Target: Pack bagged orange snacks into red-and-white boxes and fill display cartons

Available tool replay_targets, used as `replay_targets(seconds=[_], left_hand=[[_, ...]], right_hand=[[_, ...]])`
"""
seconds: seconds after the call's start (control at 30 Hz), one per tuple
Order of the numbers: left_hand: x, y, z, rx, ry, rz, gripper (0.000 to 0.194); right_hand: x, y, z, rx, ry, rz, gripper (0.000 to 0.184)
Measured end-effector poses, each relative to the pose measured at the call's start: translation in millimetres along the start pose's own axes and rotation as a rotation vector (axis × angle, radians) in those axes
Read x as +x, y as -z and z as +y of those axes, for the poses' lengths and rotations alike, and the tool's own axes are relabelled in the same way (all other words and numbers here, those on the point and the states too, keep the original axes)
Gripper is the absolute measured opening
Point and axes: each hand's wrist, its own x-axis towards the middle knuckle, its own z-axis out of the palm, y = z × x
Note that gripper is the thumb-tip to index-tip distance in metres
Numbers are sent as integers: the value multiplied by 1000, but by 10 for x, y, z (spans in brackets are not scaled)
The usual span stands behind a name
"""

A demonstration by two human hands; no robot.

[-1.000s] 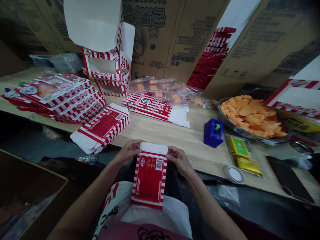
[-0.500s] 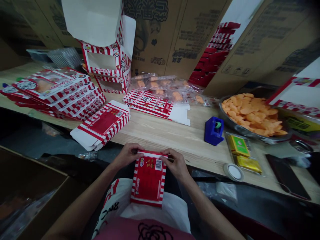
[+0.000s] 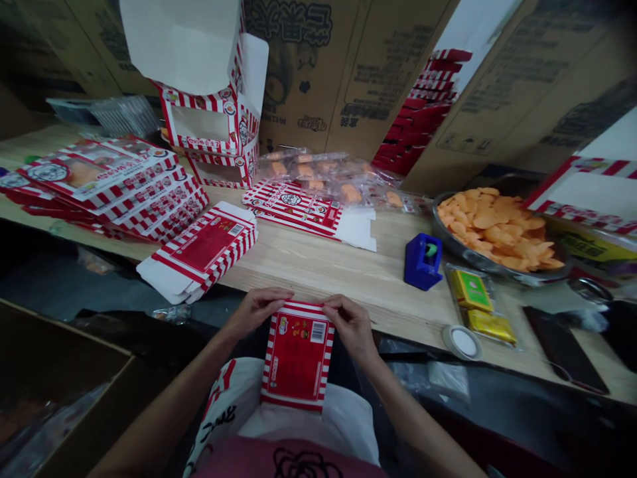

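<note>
My left hand (image 3: 259,310) and right hand (image 3: 352,323) pinch the top corners of a striped red box (image 3: 297,362) just off the worktop (image 3: 303,262), its upper end seemingly folded in, while closed-looking window boxes (image 3: 99,174) sit stacked leftward and flat cartons (image 3: 206,244) remain unmade.

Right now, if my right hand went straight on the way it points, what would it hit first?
The red-striped box, most likely: your right hand has its fingertips at the upper right corner. Beyond that, perhaps the tabletop, though depth is unclear.
</note>
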Motion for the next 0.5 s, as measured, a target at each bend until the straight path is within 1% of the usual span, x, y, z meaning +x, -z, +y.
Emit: replay_targets(seconds=[0.1, 0.2, 0.23, 0.27, 0.3, 0.33, 0.37, 0.4, 0.43, 0.47, 0.5], left_hand=[[-62, -96, -51, -115, 28, 42, 21], [-91, -219, -70, -339, 111, 148, 16], [-95, -255, -72, -399, 154, 186, 16], [-95, -282, -76, -439, 200, 224, 17], [-91, -299, -85, -459, 248, 253, 20], [-81, -306, -100, -463, 292, 278, 23], [-65, -303, -121, -462, 331, 293, 25], [-45, -296, -145, -463, 362, 300, 28], [-24, -287, -168, -464, 389, 294, 30], [-4, -280, -186, -465, 411, 282, 32], [12, -277, -195, -464, 426, 266, 34]], right_hand=[[-122, -61, 48, 9, 28, 73, 7], [-249, -157, 38, 38, 12, 140, 9], [-276, -176, 34, 68, 6, 142, 8], [-286, -174, 37, 95, 5, 110, 7], [-275, -144, 52, 109, 9, 51, 9], [-238, -74, 78, 106, 16, -10, 16], [-179, 40, 114, 85, 21, -39, 25], [-100, 200, 153, 44, 23, -1, 31], [-7, 401, 193, -16, 20, 117, 34], [92, 631, 231, -88, 7, 307, 33], [193, 875, 266, -161, -11, 536, 29]])
